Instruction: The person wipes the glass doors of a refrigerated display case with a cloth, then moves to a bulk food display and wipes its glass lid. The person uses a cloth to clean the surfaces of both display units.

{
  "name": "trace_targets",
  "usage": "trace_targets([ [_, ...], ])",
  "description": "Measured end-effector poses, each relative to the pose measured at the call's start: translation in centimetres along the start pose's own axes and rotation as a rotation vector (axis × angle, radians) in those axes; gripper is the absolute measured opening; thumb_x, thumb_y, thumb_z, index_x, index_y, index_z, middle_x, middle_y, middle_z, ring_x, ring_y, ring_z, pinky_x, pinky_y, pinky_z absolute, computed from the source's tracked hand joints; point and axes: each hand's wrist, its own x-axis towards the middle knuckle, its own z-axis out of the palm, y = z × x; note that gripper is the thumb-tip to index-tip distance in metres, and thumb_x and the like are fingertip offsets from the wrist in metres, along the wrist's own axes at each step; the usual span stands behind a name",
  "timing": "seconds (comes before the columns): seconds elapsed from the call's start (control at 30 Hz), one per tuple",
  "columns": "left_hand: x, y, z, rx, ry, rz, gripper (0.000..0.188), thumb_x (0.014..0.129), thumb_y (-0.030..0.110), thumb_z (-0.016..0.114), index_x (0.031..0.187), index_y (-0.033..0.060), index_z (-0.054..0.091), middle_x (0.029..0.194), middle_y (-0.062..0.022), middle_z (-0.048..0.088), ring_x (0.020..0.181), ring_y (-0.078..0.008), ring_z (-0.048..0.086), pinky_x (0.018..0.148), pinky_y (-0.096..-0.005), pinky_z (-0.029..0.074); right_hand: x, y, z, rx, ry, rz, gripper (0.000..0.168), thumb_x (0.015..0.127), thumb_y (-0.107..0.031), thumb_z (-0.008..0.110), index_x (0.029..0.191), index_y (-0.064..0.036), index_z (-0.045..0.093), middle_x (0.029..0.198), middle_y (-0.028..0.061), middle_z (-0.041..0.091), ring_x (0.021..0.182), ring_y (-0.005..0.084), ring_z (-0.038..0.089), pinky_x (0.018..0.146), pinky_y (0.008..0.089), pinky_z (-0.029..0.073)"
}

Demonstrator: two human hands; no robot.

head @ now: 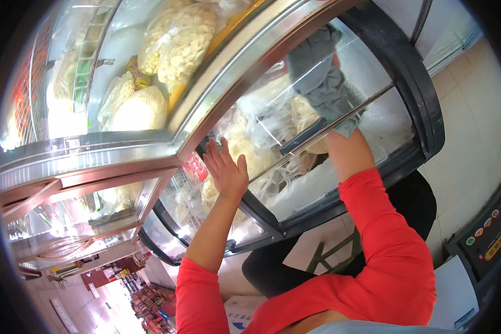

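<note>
My left hand [226, 170] rests with spread fingers and nothing in it, by the glass top of a chest freezer [346, 200]. A grey cloth [317, 71] lies crumpled over the far part of the freezer's glass lid. My right hand [347, 144] reaches to the near end of this cloth, which hides its fingers, so its grip cannot be seen. Left of that wrist is the lid's dark handle [304, 136], beside a metal strip. Clear plastic bags of pale food [240, 140] show through the glass, with white frost along the freezer's inner walls.
A glass-fronted display cabinet [217, 89] with bagged pale food [183, 46] stands at the upper left. Below the freezer are a green stool [334, 254] and a printed box [242, 311]. A dark panelled appliance [490, 246] stands at right. Stocked shelves [150, 304] are at lower left.
</note>
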Motion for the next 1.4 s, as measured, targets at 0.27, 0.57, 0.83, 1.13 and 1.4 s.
trace_targets([
  [0.27,0.5,0.1,0.0,-0.007,-0.012,0.044,0.067,0.096,0.038,0.041,0.147,-0.0002,0.023,0.154,-0.0253,0.019,0.144,-0.0417,0.014,0.116,-0.0553,0.009,-2.3,11.2,-2.5,0.146,0.083,0.181,0.047,0.098,-0.037,0.041,0.129,-0.005,0.053,0.123,0.01,0.059,0.112,0.0222,0.057,0.101,0.0344,0.043],
  [0.57,0.6,0.8,-0.8,0.0,0.04,0.104,0.062,0.1,0.039,0.031,0.142,-0.007,0.028,0.148,-0.0312,0.026,0.138,-0.0466,0.023,0.115,-0.0539,0.014,-2.5,15.6,-5.0,0.22,0.128,0.348,0.046,0.097,-0.037,0.043,0.129,-0.004,0.052,0.121,0.0096,0.059,0.111,0.0213,0.057,0.1,0.0341,0.043],
  [0.83,0.8,1.0,-1.1,0.02,0.008,0.081,0.066,0.1,0.042,0.029,0.143,-0.0079,0.026,0.15,-0.0295,0.023,0.14,-0.0448,0.02,0.115,-0.0541,0.012,8.8,-0.6,-0.4,0.063,-0.139,-0.09,0.047,0.096,-0.036,0.046,0.129,-0.004,0.052,0.12,0.0093,0.059,0.11,0.0204,0.057,0.099,0.0338,0.043],
  [1.13,0.2,0.6,-0.7,0.019,0.04,0.075,0.063,0.099,0.039,0.033,0.144,-0.0053,0.028,0.151,-0.0284,0.025,0.14,-0.0448,0.022,0.114,-0.0551,0.013,5.2,-9.1,2.2,0.068,-0.353,-0.291,0.047,0.094,-0.035,0.048,0.129,-0.004,0.051,0.118,0.0089,0.059,0.109,0.0195,0.056,0.098,0.0335,0.043],
  [1.4,0.1,0.1,0.1,0.045,0.093,0.075,0.061,0.098,0.036,0.039,0.145,-0.0024,0.028,0.152,-0.0257,0.025,0.142,-0.0414,0.021,0.114,-0.0547,0.015,-3.6,-8.2,2.7,0.059,-0.355,-0.28,0.047,0.093,-0.034,0.05,0.129,-0.004,0.05,0.117,0.0086,0.059,0.108,0.0187,0.056,0.097,0.0332,0.043],
])
